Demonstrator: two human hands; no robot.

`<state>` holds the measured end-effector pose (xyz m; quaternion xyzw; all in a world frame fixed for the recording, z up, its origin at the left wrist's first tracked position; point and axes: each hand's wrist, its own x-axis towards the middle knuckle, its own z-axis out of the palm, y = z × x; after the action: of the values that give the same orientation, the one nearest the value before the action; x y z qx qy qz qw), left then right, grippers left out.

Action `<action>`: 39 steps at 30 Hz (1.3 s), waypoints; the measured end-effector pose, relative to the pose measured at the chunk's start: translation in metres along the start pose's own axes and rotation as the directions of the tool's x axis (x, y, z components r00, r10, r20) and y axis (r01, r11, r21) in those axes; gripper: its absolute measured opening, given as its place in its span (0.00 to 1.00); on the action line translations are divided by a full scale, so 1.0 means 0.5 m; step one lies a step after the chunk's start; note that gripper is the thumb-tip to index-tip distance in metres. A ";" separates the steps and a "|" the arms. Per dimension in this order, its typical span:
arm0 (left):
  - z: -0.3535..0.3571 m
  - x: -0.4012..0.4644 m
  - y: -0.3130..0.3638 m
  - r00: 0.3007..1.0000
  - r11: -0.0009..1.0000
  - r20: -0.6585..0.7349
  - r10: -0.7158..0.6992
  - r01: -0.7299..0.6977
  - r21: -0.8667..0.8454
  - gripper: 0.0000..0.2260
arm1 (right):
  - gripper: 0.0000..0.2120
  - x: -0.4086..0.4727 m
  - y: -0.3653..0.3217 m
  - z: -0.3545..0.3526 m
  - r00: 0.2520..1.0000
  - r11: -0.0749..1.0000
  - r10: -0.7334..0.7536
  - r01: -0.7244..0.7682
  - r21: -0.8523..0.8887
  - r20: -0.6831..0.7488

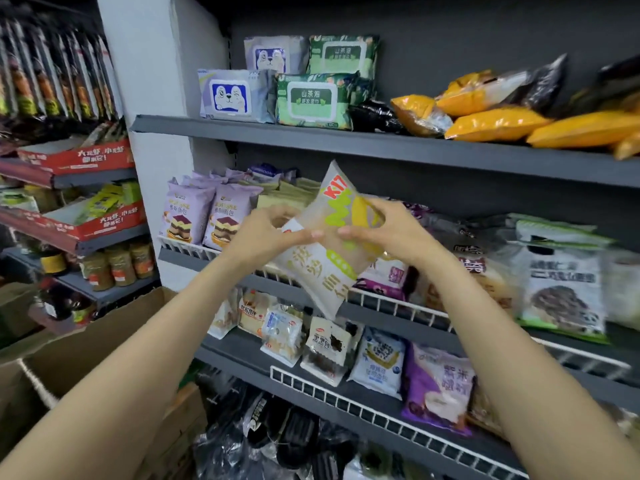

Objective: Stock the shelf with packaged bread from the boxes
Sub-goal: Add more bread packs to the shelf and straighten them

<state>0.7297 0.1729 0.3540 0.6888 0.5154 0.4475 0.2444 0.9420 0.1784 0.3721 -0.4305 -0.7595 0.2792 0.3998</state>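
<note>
While gripped, crinkly bread packet (329, 251).

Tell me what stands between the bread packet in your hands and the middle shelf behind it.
Nothing visible blocks it. Both the left hand and right hand hold the bread packet tilted in front of the middle shelf. Only the low white wire rail at the shelf's front edge lies between; the packet is above it.

Even, fairly bright indoor light from above; soft shadows under each shelf (346, 143); wide-angle bending at edges; slight motion blur throughout.
</note>
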 end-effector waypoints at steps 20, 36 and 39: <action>0.699 -0.125 0.461 0.943 0.977 0.296 0.153 -0.099 -0.191 0.33 | 0.58 -0.538 0.246 -0.522 0.752 0.952 0.303 -0.258 0.163 -0.585; 0.976 -0.071 0.472 0.960 0.923 0.240 -0.144 0.043 0.382 0.11 | 0.42 -0.535 0.502 -0.660 0.932 0.508 0.082 -0.344 -0.789 -0.353; 0.967 -0.074 0.486 0.966 0.922 0.244 -0.091 -0.011 0.387 0.19 | 0.39 -0.527 0.483 -0.653 0.965 0.479 0.012 -0.235 -0.846 -0.261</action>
<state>1.2664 0.1142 0.3022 0.7646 0.5712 0.2394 0.1782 1.4045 0.0879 0.2611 -0.6548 -0.7137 -0.1640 0.1869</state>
